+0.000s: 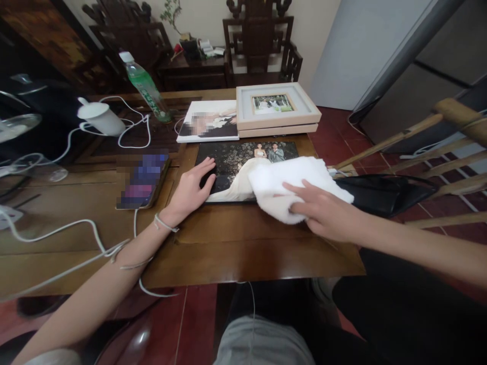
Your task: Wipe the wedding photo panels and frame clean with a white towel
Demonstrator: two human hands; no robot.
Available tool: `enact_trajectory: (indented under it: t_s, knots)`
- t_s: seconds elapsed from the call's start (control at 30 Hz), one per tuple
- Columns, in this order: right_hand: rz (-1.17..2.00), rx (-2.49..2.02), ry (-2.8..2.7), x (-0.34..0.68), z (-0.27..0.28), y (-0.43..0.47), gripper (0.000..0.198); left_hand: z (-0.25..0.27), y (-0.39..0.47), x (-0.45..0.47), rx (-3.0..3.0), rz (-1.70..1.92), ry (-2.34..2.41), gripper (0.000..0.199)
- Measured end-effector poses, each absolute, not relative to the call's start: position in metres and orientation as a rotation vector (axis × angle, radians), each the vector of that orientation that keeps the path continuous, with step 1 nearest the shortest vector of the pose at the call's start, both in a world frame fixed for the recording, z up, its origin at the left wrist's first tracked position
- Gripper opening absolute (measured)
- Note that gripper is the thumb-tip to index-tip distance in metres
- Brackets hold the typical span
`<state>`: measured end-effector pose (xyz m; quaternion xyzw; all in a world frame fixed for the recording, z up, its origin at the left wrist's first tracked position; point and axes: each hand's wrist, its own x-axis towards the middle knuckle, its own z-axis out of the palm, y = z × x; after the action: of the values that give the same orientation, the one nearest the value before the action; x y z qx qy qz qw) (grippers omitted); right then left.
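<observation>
Head view: wiping step, likely. Right hand [325, 209]: grip curled closed into a white cloth [285, 178] over the near right corner of the photo panel [232, 155]; underside hidden, so pressure's unclear. Left hand [193, 185] lies spread, empty, on the panel's left edge. Next stroke calls for light pressure. Panel: flat, dark, pale gown printed, near the table's [236, 258] right edge.

Single head-worn view from close above, forward and down across the wooden table [243, 253].
</observation>
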<state>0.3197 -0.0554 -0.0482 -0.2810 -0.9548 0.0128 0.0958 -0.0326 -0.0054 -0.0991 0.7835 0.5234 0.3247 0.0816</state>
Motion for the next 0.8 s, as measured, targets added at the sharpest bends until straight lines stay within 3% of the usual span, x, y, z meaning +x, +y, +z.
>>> enact_trajectory:
  t_s: [0.4,0.63,0.8]
  knots:
    - [0.140,-1.286,-2.895,0.301,-0.022,0.065,0.043,-0.099,-0.005,-0.033,2.361,0.976,1.545,0.043]
    - [0.157,-1.342,-2.840,0.297,-0.030,0.016,0.050,-0.098,-0.005,-0.033,2.364,0.969,1.536,0.044]
    - [0.234,-1.112,-2.923,0.306,-0.038,-0.049,0.052,-0.098,-0.005,-0.033,2.375,0.962,1.542,0.044]
